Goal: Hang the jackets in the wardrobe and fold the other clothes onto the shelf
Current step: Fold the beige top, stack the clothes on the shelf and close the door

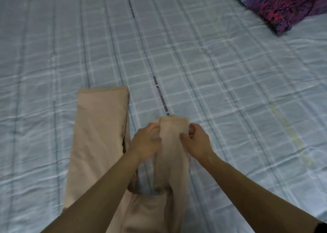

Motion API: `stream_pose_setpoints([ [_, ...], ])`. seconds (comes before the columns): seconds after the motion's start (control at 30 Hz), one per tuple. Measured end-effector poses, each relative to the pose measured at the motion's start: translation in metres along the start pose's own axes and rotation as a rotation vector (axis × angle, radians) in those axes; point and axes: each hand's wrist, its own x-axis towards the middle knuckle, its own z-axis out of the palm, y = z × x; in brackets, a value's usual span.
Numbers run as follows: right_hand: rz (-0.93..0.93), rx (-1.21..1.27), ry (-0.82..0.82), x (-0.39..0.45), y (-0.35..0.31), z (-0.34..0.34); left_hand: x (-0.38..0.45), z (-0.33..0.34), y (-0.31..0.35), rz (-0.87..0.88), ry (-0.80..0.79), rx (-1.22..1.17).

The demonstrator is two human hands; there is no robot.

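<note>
My left hand and right hand pinched the bunched hem of one leg of the beige trousers, fingers curled, fingertips buried in cloth. The other leg lay flat at ten o'clock on the checked bedsheet. Waistband was cut off below. A blurry purple pillow sat at one o'clock.

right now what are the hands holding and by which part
Both hands grip the beige trousers by the hem end of one leg: left hand on its left edge, right hand on its right. The other leg lies flat on the bed.
</note>
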Motion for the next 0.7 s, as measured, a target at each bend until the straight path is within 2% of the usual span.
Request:
stream_pose_setpoints([
  [0.07, 0.019, 0.026, -0.006, 0.017, -0.001, 0.007, 0.016, 0.006, 0.002, -0.06, 0.01, -0.128],
  [0.17, 0.033, 0.092, 0.008, 0.031, -0.004, 0.015, 0.027, 0.016, 0.003, -0.052, 0.059, -0.244],
  [0.33, -0.149, 0.233, 0.05, 0.025, -0.017, 0.01, 0.027, 0.019, 0.006, -0.083, 0.176, -0.361],
  [0.53, -0.087, 0.203, -0.148, 0.027, -0.018, 0.006, 0.015, 0.022, 0.002, -0.053, 0.245, -0.302],
  [0.7, -0.091, 0.23, -0.199, 0.031, -0.02, -0.002, 0.005, 0.027, -0.005, 0.074, 0.148, -0.181],
])
